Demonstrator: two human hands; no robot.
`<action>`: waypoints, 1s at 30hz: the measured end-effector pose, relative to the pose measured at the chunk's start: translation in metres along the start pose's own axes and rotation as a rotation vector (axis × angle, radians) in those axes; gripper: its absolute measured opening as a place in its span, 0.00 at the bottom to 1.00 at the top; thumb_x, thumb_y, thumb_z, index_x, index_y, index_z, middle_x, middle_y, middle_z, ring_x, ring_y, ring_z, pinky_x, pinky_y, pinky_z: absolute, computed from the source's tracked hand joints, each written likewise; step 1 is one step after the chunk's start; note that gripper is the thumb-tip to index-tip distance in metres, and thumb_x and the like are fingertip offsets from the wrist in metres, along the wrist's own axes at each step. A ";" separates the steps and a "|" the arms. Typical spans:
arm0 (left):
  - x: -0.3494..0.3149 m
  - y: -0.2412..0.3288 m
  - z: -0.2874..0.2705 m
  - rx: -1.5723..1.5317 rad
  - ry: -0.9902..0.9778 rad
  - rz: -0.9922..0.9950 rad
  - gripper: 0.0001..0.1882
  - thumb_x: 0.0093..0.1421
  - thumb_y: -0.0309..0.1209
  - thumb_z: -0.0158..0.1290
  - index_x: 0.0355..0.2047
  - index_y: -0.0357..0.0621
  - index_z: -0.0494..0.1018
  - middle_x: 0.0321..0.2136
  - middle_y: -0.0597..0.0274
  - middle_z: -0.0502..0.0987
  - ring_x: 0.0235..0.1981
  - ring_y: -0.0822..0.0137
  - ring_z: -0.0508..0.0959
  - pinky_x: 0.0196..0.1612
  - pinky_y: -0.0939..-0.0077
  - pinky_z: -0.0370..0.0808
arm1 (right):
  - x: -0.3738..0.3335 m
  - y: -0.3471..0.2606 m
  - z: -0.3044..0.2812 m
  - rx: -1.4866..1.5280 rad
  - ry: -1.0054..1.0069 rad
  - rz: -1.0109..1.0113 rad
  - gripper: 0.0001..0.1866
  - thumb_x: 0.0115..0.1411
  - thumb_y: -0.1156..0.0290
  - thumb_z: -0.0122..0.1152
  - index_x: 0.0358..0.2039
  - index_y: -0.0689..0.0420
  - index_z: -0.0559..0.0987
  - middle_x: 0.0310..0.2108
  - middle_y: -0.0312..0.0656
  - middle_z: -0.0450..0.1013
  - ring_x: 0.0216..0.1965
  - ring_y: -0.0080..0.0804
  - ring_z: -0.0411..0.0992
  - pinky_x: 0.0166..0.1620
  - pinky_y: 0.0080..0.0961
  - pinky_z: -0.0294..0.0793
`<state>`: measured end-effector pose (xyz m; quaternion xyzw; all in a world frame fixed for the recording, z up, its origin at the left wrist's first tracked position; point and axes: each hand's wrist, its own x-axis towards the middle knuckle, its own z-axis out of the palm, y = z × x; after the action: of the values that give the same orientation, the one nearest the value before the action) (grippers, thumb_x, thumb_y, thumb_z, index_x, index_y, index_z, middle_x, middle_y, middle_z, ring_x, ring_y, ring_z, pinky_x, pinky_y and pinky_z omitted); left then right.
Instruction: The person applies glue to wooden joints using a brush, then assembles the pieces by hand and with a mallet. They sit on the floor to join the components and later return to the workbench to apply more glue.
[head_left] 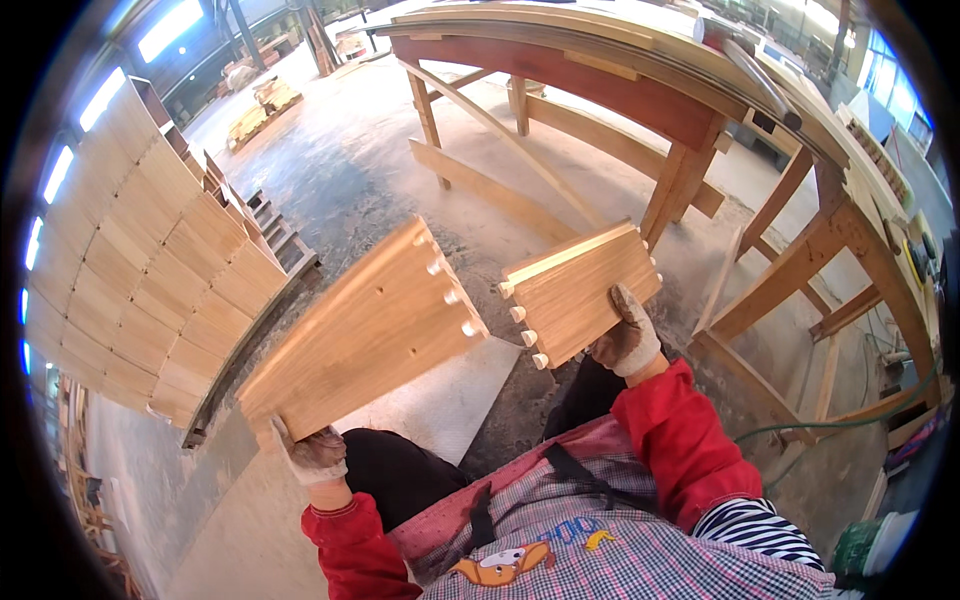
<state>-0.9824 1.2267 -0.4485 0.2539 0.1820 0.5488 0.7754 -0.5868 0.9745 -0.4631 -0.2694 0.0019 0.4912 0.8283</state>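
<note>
My left hand (310, 455), in a worn white work glove, grips the near end of a long wooden board (360, 325). That board tilts up and away, with a row of pale dowel ends or pegs along its far right edge and small holes in its face. A shorter wooden board (575, 300) is held by my right hand (630, 335), also gloved, with the thumb over its face. White pegs stick out of both its short edges. The two boards are apart, their pegged edges facing each other across a narrow gap.
A tall stack of wooden panels (150, 270) stands at the left. Ahead and to the right is a wooden workbench (680, 110) with braced legs and a hammer-like tool (760, 80) on top. A pale sheet (440, 400) lies on the floor; a green hose (840, 425) runs at right.
</note>
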 end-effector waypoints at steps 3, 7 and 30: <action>0.014 -0.004 0.005 -0.066 0.139 0.076 0.23 0.61 0.41 0.53 0.52 0.41 0.67 0.50 0.56 0.73 0.48 0.60 0.75 0.48 0.67 0.76 | -0.005 -0.005 -0.005 0.002 -0.027 0.058 0.31 0.52 0.53 0.67 0.52 0.49 0.67 0.42 0.38 0.73 0.35 0.36 0.76 0.18 0.18 0.70; 0.022 -0.003 0.027 -0.072 0.069 0.044 0.25 0.59 0.39 0.55 0.52 0.39 0.65 0.51 0.54 0.71 0.48 0.59 0.75 0.46 0.67 0.78 | 0.000 0.005 -0.006 0.003 0.078 -0.125 0.32 0.52 0.53 0.67 0.54 0.51 0.66 0.44 0.41 0.73 0.37 0.40 0.76 0.19 0.19 0.74; 0.137 -0.201 -0.039 0.645 0.472 -0.410 0.22 0.51 0.31 0.60 0.47 0.49 0.68 0.40 0.61 0.73 0.39 0.62 0.76 0.32 0.62 0.77 | 0.022 0.013 -0.033 -0.002 0.071 0.003 0.28 0.55 0.57 0.64 0.53 0.48 0.66 0.47 0.36 0.71 0.46 0.36 0.72 0.39 0.37 0.76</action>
<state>-0.8061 1.3095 -0.5998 0.3091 0.5621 0.3419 0.6867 -0.5776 0.9820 -0.5030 -0.2875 0.0312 0.4826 0.8267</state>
